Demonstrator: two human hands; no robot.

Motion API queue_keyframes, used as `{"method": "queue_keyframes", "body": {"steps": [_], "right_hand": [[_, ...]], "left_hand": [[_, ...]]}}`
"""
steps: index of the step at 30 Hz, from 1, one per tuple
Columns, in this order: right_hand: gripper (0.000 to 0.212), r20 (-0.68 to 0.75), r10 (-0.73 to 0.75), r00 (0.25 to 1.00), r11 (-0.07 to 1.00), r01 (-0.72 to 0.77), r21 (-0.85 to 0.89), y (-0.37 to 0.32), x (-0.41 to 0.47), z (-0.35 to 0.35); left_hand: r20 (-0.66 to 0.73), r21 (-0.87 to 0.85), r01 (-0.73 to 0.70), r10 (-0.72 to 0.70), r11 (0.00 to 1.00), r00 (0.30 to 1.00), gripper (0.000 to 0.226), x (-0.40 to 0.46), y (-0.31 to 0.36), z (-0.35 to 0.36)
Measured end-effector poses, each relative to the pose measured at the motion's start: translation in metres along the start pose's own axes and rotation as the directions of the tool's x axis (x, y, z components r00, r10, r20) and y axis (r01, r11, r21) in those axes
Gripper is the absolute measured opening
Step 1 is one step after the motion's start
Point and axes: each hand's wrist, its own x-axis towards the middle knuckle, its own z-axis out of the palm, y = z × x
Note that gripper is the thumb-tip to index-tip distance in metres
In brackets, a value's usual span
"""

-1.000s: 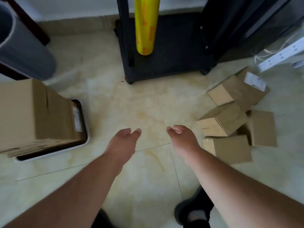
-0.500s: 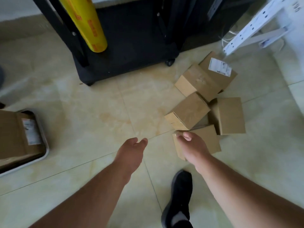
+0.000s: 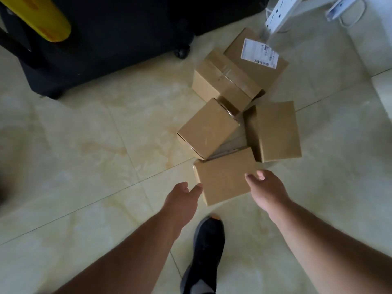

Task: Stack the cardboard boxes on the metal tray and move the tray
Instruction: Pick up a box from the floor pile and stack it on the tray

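Several brown cardboard boxes lie in a loose pile on the tiled floor. The nearest box (image 3: 224, 179) lies flat just ahead of my hands. My left hand (image 3: 182, 201) is open by its left edge, fingertips almost at the box. My right hand (image 3: 268, 190) is open over its right corner, fingers apart, holding nothing. Behind it a tilted box (image 3: 207, 129) leans, with another box (image 3: 275, 130) to the right. Farther back sit a taped box (image 3: 224, 79) and a box with a white label (image 3: 259, 54). The metal tray is out of view.
A black wheeled cart (image 3: 110, 39) stands at the back left with a yellow roll (image 3: 49, 20) leaning against it. A white metal frame (image 3: 284, 11) reaches in at the top right. My black shoe (image 3: 206, 251) is on the floor below the nearest box.
The view swung right, so the tray with its large box left the frame. Both hands moved forward and right, from bare floor to either side of the nearest box.
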Motion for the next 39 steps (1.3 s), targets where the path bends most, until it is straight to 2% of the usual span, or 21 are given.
{"method": "queue_keyframes", "body": {"steps": [10, 12, 14, 21, 26, 39], "right_hand": [[0.067, 0.032, 0.02, 0.999, 0.998, -0.018, -0.054, 0.023, 0.055, 0.001], [0.068, 0.055, 0.016, 0.998, 0.998, -0.013, -0.061, 0.023, 0.061, 0.004], [0.069, 0.072, 0.015, 0.997, 0.998, -0.011, -0.057, 0.023, 0.063, 0.006], [0.072, 0.117, 0.021, 0.993, 0.999, -0.016, -0.042, 0.018, 0.055, 0.007], [0.077, 0.111, 0.022, 0.994, 0.998, -0.015, -0.064, 0.011, 0.034, 0.018], [0.07, 0.159, -0.063, 0.985, 0.993, 0.077, -0.088, -0.05, -0.046, 0.089]], "left_hand": [[-0.022, 0.041, 0.037, -0.036, 0.998, 0.999, 0.074, 0.047, -0.006, 0.04], [-0.028, 0.053, 0.043, -0.042, 0.998, 0.999, 0.064, 0.051, -0.004, 0.043], [-0.013, 0.034, 0.035, -0.035, 0.999, 0.999, 0.037, 0.052, -0.004, 0.046], [0.024, -0.026, 0.009, -0.009, 1.0, 1.0, 0.029, 0.053, -0.016, 0.04], [0.0, 0.001, 0.008, -0.008, 1.0, 1.0, 0.036, 0.042, -0.033, 0.021], [-0.158, -0.059, -0.037, 0.028, 0.998, 0.987, 0.026, 0.012, -0.074, -0.098]]}}
